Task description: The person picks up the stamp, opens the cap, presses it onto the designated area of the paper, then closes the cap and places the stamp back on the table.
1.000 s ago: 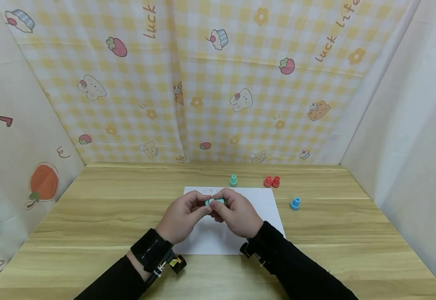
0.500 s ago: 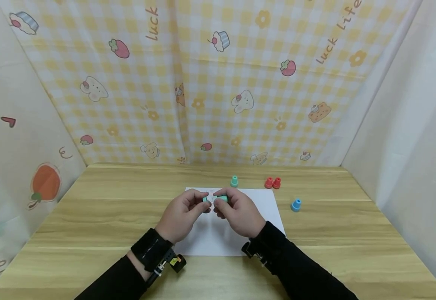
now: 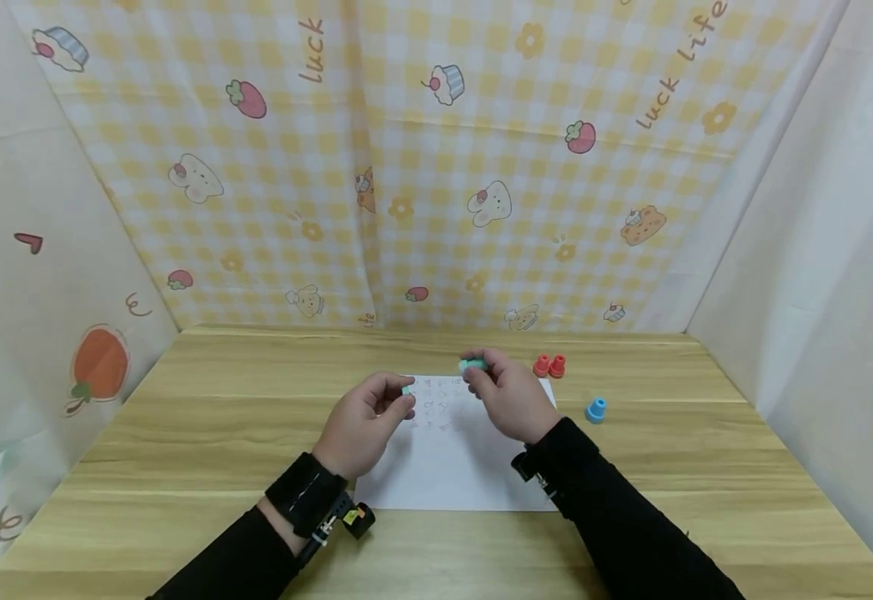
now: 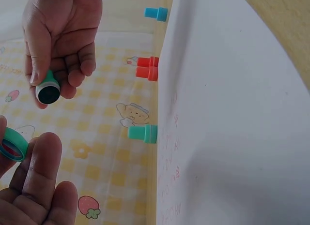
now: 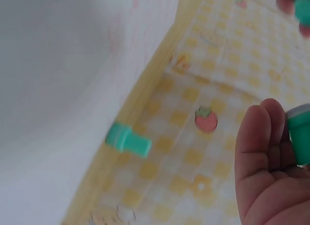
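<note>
My right hand (image 3: 513, 398) pinches a small green stamp (image 4: 48, 92) between thumb and fingers, above the far edge of the white paper (image 3: 474, 475). In the left wrist view its round dark face is uncovered, with a pale rim around it. A round green cap (image 4: 15, 143) is pinched in my left hand (image 3: 361, 425), over the paper's left side. Stamp and cap are apart. Faint reddish printed marks (image 3: 436, 404) cover the upper part of the paper. Another green stamp (image 4: 143, 133) stands just past the paper; in the head view my right hand hides it.
Two red stamps (image 3: 549, 366) stand side by side beyond the paper's far right corner. A blue stamp (image 3: 596, 410) is to the right of the paper. Behind the wooden table (image 3: 203, 433) hangs a yellow checked curtain (image 3: 421, 183), with white cloth at both sides.
The hands were together at the green stamp; the cap has come off it. My right hand has moved away to the right and farther back with the stamp, while the left keeps the cap.
</note>
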Demonstrator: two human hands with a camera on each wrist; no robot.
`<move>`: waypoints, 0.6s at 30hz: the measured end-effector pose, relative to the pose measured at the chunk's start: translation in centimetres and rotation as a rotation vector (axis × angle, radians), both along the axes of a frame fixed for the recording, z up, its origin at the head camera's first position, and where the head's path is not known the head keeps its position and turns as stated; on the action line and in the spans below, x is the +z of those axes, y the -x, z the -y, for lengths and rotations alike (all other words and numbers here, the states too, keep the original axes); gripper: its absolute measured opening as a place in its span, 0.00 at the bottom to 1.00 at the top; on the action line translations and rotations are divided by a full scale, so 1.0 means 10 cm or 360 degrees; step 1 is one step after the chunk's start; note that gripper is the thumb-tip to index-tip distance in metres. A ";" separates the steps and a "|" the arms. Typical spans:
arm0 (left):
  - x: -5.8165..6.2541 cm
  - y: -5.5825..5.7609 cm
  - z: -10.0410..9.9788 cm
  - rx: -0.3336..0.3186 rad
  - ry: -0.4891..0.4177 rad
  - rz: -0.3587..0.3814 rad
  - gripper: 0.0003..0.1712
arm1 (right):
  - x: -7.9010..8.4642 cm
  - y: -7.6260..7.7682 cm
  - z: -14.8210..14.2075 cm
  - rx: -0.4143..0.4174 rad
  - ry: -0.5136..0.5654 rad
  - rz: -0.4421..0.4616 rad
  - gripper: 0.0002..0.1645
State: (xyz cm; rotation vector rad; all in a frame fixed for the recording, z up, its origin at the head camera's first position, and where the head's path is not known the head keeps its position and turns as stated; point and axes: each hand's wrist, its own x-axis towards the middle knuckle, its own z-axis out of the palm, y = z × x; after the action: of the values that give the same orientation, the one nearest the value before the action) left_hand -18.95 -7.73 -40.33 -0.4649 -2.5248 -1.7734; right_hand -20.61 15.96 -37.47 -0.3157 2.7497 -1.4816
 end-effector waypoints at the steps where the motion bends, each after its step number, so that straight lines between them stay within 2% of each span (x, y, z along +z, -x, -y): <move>1: 0.00 0.00 0.00 0.0003 0.0006 -0.0006 0.12 | 0.02 0.02 -0.02 -0.0002 -0.0043 0.0002 0.18; 8: 0.00 0.00 0.02 0.0029 0.0063 -0.0021 0.12 | 0.13 0.22 -0.16 -0.0034 -0.0333 -0.0026 0.15; 18: -0.01 0.00 0.01 0.0020 0.0094 -0.0015 0.11 | 0.17 0.49 -0.28 -0.0047 -0.0630 -0.0046 0.14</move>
State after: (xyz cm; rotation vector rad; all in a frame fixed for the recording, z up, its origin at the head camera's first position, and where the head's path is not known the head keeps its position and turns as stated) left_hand -18.95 -7.87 -40.43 -0.4574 -2.5741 -1.6922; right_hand -25.47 18.78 -35.81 -0.2895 2.9912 -0.9067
